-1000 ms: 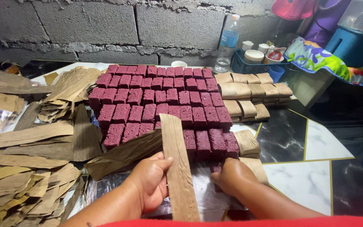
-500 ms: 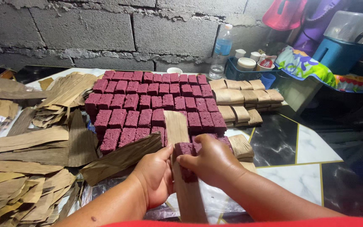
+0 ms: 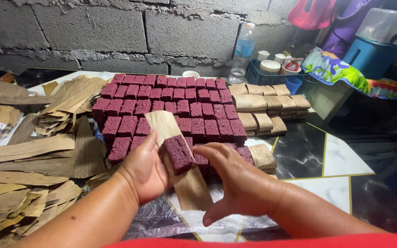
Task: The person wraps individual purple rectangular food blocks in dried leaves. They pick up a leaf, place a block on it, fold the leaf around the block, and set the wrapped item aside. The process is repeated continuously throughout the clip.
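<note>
Since a second ago, purple block [image 3: 178, 153] on leaf strip [image 3: 180, 170] | left hand [image 3: 145, 170] grip holds strip | right hand [image 3: 235, 179] open

- Setting: a home food-preparation area of rough, unfinished build.
- Back wall, top of the frame: bare grey concrete blocks [image 3: 116, 27] with uneven mortar joints, unplastered.
- Work surface: marble-patterned table [image 3: 345, 160], lower right.
- Centre: hand-cut purple cake blocks [image 3: 171, 101] in rows; wrapped bundles [image 3: 265, 103] stacked to their right; dried leaf strips [image 3: 28, 151] heaped at the left.
- Upper right: plastic water bottle [image 3: 244, 48], blue basket of small containers [image 3: 272, 73], patterned cloth [image 3: 341, 69], blue plastic tub [image 3: 373, 50].
</note>
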